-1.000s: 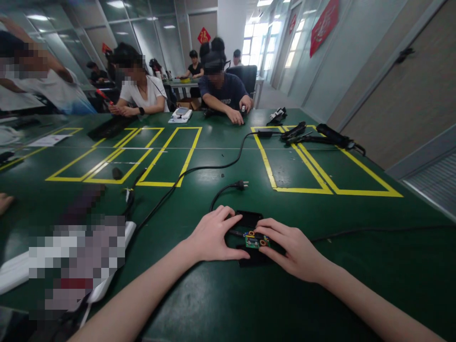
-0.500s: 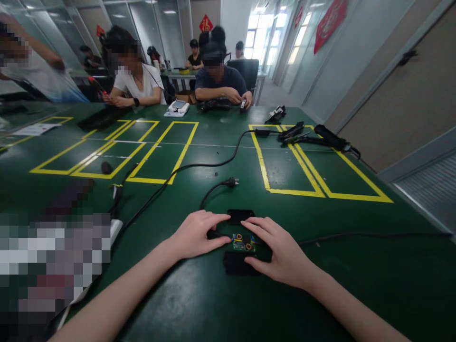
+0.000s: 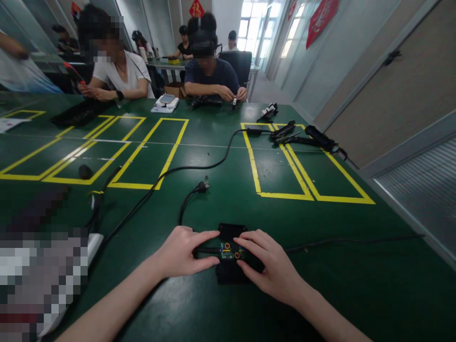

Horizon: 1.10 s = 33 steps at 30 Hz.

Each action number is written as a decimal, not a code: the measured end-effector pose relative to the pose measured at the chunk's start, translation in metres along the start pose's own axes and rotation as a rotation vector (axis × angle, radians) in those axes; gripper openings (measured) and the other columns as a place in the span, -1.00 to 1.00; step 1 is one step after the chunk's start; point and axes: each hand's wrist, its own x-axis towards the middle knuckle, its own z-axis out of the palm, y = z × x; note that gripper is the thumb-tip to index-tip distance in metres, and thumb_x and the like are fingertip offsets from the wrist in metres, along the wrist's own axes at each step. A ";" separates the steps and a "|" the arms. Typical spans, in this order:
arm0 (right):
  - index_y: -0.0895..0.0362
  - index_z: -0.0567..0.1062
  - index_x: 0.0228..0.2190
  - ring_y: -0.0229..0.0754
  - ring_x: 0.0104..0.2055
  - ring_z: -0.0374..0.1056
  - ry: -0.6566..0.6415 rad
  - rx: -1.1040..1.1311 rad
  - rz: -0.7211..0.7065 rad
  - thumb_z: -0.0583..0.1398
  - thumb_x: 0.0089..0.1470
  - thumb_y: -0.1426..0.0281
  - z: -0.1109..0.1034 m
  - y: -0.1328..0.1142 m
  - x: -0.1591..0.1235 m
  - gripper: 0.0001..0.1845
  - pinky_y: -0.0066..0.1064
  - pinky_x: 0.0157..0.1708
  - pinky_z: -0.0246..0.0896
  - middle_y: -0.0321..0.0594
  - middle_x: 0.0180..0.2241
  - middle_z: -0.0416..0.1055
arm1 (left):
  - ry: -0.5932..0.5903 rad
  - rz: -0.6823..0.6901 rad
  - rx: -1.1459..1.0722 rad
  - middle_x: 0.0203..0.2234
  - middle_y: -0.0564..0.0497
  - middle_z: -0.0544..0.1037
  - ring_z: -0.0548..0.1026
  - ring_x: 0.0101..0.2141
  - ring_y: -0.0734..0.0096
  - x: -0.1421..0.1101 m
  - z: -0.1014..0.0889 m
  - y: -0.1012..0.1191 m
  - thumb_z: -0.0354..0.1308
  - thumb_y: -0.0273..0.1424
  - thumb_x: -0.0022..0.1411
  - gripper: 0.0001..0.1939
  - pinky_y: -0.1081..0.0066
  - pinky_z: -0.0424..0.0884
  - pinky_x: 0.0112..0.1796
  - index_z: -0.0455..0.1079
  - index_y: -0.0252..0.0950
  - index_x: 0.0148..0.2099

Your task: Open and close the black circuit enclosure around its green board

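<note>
A small green circuit board with copper coils lies in a black plastic shell on the green table. A second black shell piece lies just beyond it. My left hand pinches the black cable end at the board's left side. My right hand presses the board and shell with its fingertips from the right. A black cord with a plug runs from the board toward the table's middle.
A white power strip and black cables lie at the left. Yellow tape rectangles mark the table. Black tools rest at the far right. Other people sit working along the far edge.
The view has shifted, so the board and both hands sit lower and further left in the picture. My hands keep the same hold on the board and cable.
</note>
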 end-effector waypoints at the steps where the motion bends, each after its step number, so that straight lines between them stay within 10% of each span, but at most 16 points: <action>1: 0.04 0.51 0.11 0.02 -0.06 0.53 0.003 -0.002 -0.004 0.24 0.16 0.48 0.000 0.000 0.000 -0.53 -0.08 -0.10 0.54 -0.02 -0.03 0.58 | -0.007 0.005 -0.001 -0.66 0.12 0.53 0.51 -0.63 0.38 0.000 0.000 0.000 0.21 -0.05 0.38 -0.52 0.46 0.37 -0.48 0.51 -0.25 0.17; 33: 0.10 0.51 0.07 0.05 -0.04 0.50 0.063 -0.173 0.024 0.14 0.28 0.47 0.010 0.001 0.015 -0.64 -0.05 -0.12 0.52 0.00 -0.03 0.56 | -0.048 0.054 0.150 -0.25 -0.10 0.70 0.68 -0.33 0.25 0.013 0.004 -0.012 0.02 -0.19 0.56 -0.62 0.37 0.57 -0.28 0.45 -0.30 0.19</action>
